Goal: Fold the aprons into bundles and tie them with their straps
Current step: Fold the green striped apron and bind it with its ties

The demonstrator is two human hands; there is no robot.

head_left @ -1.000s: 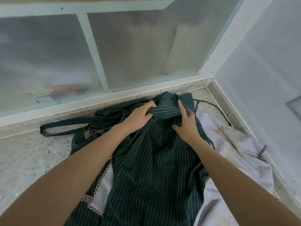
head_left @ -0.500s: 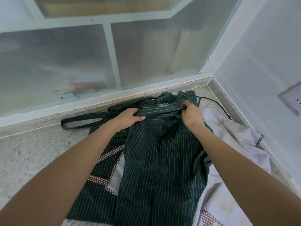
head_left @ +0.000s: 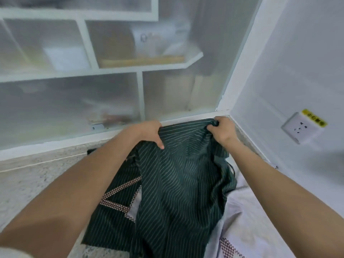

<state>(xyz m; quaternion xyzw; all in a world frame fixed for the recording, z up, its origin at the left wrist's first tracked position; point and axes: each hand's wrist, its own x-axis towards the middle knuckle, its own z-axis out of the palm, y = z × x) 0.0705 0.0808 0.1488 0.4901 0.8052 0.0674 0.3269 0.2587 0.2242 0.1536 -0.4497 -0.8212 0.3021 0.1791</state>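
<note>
From the head camera I see my left hand (head_left: pixel 149 132) gripping the upper edge of the dark green pinstriped apron (head_left: pixel 178 183), fingers curled over the cloth and the thumb pointing down across its front. My right hand (head_left: pixel 222 130) has its fingers closed tight round the opposite end of that same edge, with a bunch of fabric gathered in the fist. Between the two hands the top edge is stretched out, close to the white frame of the frosted glass panel (head_left: pixel 74 108) at the back of the counter.

The apron hangs and drapes from that held edge toward me, creased down the middle, with its lower part lying on the speckled stone counter (head_left: pixel 22 183). A thin dark strap (head_left: pixel 231 167) trails from its right side, below my right wrist. At the left, a panel of the same green stripe with red-and-white checked trim (head_left: pixel 115 203) lies flat on the counter; I cannot tell whether it belongs to the held apron or to another one.

Under and to the right of the green apron lies a pale lilac apron (head_left: pixel 242 220), with checked trim of its own near the bottom edge. On the white wall at the right sits a wall socket (head_left: pixel 301 128) with a yellow label above it. Blurred shelves show behind the frosted glass.
</note>
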